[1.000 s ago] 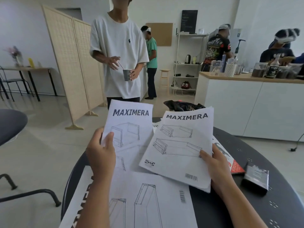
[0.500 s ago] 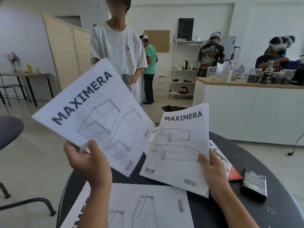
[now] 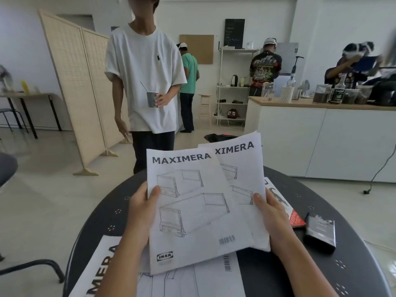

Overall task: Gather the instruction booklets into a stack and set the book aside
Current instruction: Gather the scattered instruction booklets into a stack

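Above the round table (image 3: 102,213), the left hand (image 3: 142,213) grips the front booklet (image 3: 192,211) and the right hand (image 3: 273,215) grips the rear booklet (image 3: 242,168), overlapping askew. Squaring their edges would help. The book (image 3: 285,207) lies near the right edge.

Front booklet (image 3: 192,211) overlaps the rear booklet (image 3: 242,179), both held above the worktop (image 3: 102,215): left hand (image 3: 141,213) on the front one's left edge, right hand (image 3: 274,217) on the rear one's right edge. Third booklet (image 3: 188,281) flat beneath. Book (image 3: 285,206) right of them, small box (image 3: 320,233) just right of the book.
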A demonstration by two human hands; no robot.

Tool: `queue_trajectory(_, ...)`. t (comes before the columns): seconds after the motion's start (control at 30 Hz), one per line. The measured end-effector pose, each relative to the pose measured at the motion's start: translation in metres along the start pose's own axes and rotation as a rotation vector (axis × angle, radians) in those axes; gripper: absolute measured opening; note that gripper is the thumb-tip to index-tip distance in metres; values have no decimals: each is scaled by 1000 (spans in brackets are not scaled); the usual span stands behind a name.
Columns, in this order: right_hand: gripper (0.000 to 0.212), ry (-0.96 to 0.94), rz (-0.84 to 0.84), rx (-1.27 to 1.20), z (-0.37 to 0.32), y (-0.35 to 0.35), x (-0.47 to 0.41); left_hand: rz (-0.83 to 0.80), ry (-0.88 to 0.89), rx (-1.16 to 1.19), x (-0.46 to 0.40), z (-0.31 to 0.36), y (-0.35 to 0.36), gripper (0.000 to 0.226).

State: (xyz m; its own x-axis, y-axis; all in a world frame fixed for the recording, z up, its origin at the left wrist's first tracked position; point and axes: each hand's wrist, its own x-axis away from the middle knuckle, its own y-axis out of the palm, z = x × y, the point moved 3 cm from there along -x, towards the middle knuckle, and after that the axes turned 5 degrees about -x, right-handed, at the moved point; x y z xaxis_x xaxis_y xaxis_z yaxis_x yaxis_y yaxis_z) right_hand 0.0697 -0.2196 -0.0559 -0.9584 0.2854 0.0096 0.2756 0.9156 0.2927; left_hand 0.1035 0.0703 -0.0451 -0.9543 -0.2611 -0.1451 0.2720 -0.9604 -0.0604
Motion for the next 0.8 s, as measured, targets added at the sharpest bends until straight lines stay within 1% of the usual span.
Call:
queue_trajectory(0.07,25,1,-9,2,-1,0,1,-47,44,-98,1,-2,5,18)
queue_trajectory(0.13,24,-3,-15,7,-1,-2,0,-72,64,-123,2,-2,10,16)
queue_trajectory(0.2,23,-18,-24,15,-2,-2,-1,-100,74,-76,4,0,12,17)
queue_trajectory(0.23,23,-31,-28,29,-3,-1,-1,-123,75,-37,6,3,12,21)
queue_trajectory(0.33,22,-62,-41,33,-6,1,0,-226,61,107,7,9,12,40)
queue_trajectory(0.37,22,-61,-52,21,-7,3,1,-258,61,147,8,10,14,41)
queue_trajectory(0.43,24,-59,-79,22,-7,4,0,-296,80,187,11,13,19,37)
queue_trajectory(0.5,24,-76,-81,33,-10,6,3,-278,97,183,14,13,24,31)
queue_trajectory(0.6,23,-86,-93,-33,-13,5,5,-206,99,149,15,8,31,27)
queue_trajectory(0.63,24,-117,-75,-18,-16,6,6,-176,96,130,14,7,33,26)
queue_trajectory(0.67,33,-146,-85,27,-17,6,5,-157,96,110,13,6,34,24)
queue_trajectory(0.73,65,-166,-157,95,-21,6,6,-155,117,117,15,8,37,20)
queue_trajectory(0.77,69,-159,-203,100,-23,6,6,-166,138,124,18,8,39,19)
queue_trajectory(0.8,59,-141,-258,102,-22,7,5,-165,163,121,20,10,39,19)
